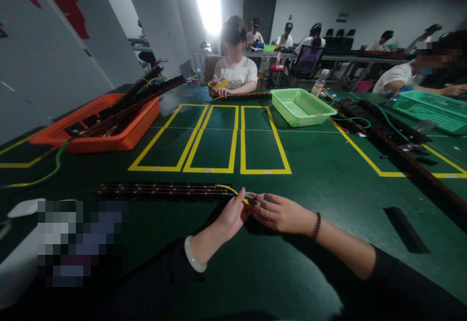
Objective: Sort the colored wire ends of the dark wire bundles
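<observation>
The left hand (233, 214) and right hand (279, 212) meet fingertip to fingertip low on the tabletop (328, 175), pinching a wire (233, 190) between them. A long strip (164, 190) lies just left of the hands, with the wire at its near end. Beyond the hands sit three taped rectangles (215, 138). Far left of these stands a crate (98, 124) with more strips in it; a basket (301, 107) stands behind and right. Further right lie other strips (383, 126).

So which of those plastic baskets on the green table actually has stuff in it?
The orange plastic basket at the far left: long black strips with wires stick out of it. The light green basket in the middle looks empty, and the teal one at right shows nothing inside.
</observation>
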A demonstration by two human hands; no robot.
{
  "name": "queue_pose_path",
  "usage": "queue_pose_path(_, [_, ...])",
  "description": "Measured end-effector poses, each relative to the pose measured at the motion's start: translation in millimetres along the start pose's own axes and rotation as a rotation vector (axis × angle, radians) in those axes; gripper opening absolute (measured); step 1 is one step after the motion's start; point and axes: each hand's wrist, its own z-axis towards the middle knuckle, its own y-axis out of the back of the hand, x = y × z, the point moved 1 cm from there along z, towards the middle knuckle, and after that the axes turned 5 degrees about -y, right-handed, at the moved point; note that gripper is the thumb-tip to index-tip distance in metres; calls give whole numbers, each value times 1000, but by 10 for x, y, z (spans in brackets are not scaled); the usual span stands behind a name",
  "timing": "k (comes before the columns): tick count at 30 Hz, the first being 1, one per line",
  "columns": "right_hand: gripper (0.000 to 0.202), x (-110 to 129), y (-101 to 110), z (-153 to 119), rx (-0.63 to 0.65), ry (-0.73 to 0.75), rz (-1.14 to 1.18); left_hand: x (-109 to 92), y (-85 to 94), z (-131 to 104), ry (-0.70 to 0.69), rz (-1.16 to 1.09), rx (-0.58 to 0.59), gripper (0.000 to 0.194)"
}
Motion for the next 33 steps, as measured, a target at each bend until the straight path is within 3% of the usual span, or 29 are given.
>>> queue_pose_path(5, [28, 9, 82, 51, -22, -173, 195, -6, -64, -3, -25, -29, -104, 28])
queue_pose_path(9, [29, -102, 133, 84, -63, -400, 250, 15, -63, -1, -50, -17, -78, 33])
queue_pose_path(15, [32, -295, -60, 75, 22, -578, 239, 32, -40, 2, -73, 23, -54, 28])
queue_pose_path(20, [30, -308, -292, 79, 180, -599, 336, 7, -60, -14, -84, 63, 6, 25])
queue_pose_path(25, [27, -270, -349, 112, 233, -533, 368, -17, -89, -34, -72, 61, -32, 25])
queue_pose_path(29, [25, -261, -294, 57, 189, -600, 261, -4, -71, -19, -55, 56, -32, 28])
queue_pose_path(33, [25, -208, -152, -52, 28, -641, 267, 11, -43, -5, -55, 45, -31, 32])
